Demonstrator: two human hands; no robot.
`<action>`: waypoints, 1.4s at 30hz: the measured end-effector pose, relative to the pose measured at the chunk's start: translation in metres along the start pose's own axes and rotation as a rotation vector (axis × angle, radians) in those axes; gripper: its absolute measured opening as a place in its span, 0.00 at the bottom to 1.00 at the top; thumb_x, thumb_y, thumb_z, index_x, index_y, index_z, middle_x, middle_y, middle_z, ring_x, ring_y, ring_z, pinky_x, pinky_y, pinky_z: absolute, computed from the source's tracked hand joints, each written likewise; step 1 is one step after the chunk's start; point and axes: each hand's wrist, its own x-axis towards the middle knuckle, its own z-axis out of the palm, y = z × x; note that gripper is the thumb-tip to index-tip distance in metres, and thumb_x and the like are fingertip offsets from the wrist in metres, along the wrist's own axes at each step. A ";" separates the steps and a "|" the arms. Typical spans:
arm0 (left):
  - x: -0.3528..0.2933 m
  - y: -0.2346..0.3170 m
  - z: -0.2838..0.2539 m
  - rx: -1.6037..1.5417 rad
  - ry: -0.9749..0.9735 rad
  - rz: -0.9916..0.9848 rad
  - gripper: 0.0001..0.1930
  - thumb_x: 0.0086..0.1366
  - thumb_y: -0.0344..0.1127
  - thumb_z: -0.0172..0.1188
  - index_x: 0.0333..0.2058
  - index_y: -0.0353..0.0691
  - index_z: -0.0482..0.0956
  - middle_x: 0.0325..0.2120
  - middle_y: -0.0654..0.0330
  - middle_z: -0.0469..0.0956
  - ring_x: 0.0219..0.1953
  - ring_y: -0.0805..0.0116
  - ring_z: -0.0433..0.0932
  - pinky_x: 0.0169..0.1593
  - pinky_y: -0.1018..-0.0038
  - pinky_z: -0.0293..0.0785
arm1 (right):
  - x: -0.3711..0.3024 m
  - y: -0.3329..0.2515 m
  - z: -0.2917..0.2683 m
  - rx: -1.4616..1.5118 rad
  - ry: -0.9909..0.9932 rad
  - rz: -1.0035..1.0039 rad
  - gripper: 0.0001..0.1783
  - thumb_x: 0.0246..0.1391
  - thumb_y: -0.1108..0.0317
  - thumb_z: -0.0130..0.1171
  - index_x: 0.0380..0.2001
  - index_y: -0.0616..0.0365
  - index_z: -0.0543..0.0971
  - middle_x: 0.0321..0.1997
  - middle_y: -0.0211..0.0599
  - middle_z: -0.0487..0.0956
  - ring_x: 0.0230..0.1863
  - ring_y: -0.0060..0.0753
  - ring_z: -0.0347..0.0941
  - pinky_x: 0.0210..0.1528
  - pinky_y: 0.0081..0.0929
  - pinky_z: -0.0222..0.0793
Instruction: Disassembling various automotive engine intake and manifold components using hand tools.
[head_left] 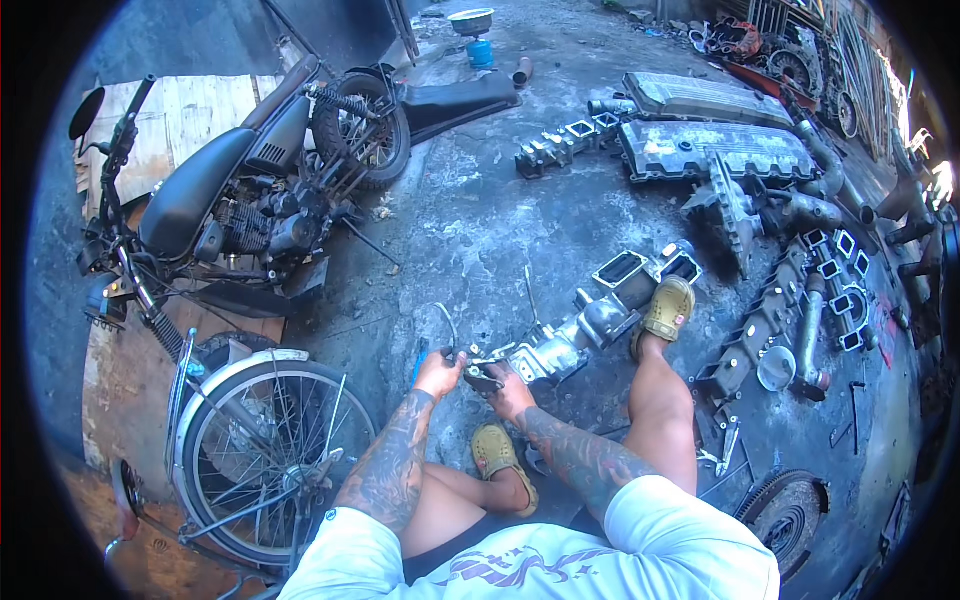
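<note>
A silvery metal engine casting (562,350), long and lumpy, lies on the ground between my feet. At its near end, my left hand (440,372) is closed with its fingertips on something dark and small that I cannot make out. A thin bent grey rod (448,322) rises just beyond those fingers. A bit of blue (417,366) shows beside the left wrist. My right hand (512,394) grips the underside of the casting's near end, close to the left hand. Behind the casting stands another thin upright rod (531,295).
Rectangular flanged ports (622,268) lie by my right clog (668,308). Large engine covers (715,150), a long manifold (762,325) and a toothed flywheel (785,520) are on the right. A black motorcycle (200,195) and a bicycle wheel (275,455) stand on the left.
</note>
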 end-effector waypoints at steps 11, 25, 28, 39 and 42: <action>0.024 -0.017 -0.007 -0.037 -0.110 -0.035 0.17 0.61 0.43 0.56 0.31 0.31 0.79 0.20 0.55 0.78 0.19 0.67 0.76 0.23 0.70 0.69 | 0.005 -0.001 0.003 0.059 -0.058 -0.052 0.21 0.37 0.77 0.55 0.41 0.58 0.76 0.44 0.47 0.73 0.47 0.51 0.69 0.47 0.38 0.67; 0.019 -0.012 -0.018 0.292 -0.080 -0.038 0.20 0.60 0.51 0.53 0.32 0.37 0.80 0.32 0.45 0.78 0.38 0.47 0.76 0.41 0.59 0.71 | 0.010 0.008 0.019 0.029 -0.053 -0.082 0.21 0.33 0.80 0.55 0.38 0.61 0.75 0.38 0.48 0.73 0.41 0.54 0.71 0.42 0.37 0.68; 0.016 -0.011 -0.020 0.261 -0.074 -0.068 0.21 0.60 0.51 0.53 0.33 0.35 0.80 0.33 0.44 0.77 0.39 0.47 0.76 0.43 0.60 0.71 | 0.011 0.009 0.019 0.054 -0.076 -0.109 0.21 0.33 0.79 0.55 0.37 0.60 0.75 0.39 0.47 0.74 0.41 0.54 0.71 0.42 0.37 0.68; 0.014 -0.004 -0.029 0.201 -0.155 -0.168 0.22 0.60 0.51 0.53 0.40 0.35 0.78 0.41 0.46 0.76 0.46 0.49 0.75 0.47 0.61 0.71 | 0.010 -0.002 0.021 0.067 -0.062 -0.103 0.21 0.34 0.79 0.54 0.39 0.58 0.77 0.37 0.49 0.75 0.40 0.53 0.72 0.42 0.37 0.69; 0.015 -0.004 -0.028 0.216 -0.158 -0.163 0.23 0.60 0.51 0.53 0.40 0.35 0.78 0.41 0.46 0.76 0.46 0.49 0.75 0.47 0.62 0.71 | 0.010 -0.001 0.020 0.053 -0.061 -0.053 0.22 0.34 0.79 0.54 0.40 0.59 0.77 0.39 0.49 0.74 0.41 0.54 0.72 0.42 0.38 0.69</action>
